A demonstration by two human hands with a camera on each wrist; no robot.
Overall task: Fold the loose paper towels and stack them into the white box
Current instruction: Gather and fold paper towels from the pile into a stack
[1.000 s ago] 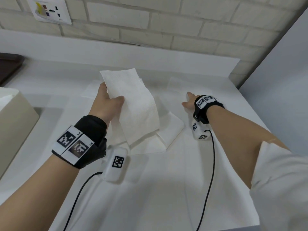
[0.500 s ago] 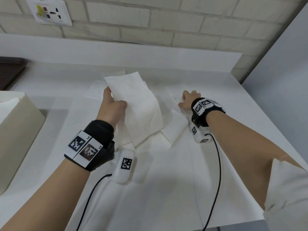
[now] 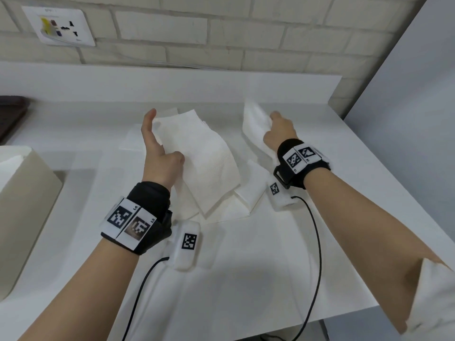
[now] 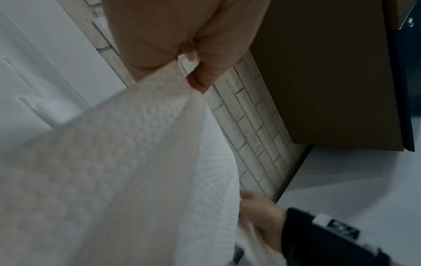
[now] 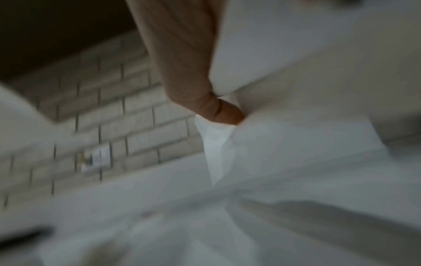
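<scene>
White box [image 3: 27, 193] at far left edge of counter [image 3: 246, 279], well left of towel pile [image 3: 231, 207]. Left hand [image 3: 160, 158] raised over pile, thumb pinching folded paper towel [image 3: 204, 163], fingers straight behind sheet. Right of pile, right hand [image 3: 280, 134] clenched round second towel [image 3: 256, 121], lifted off counter. Against a second ago: right hand then flat on counter, gripping nothing; left towel held as before.
</scene>
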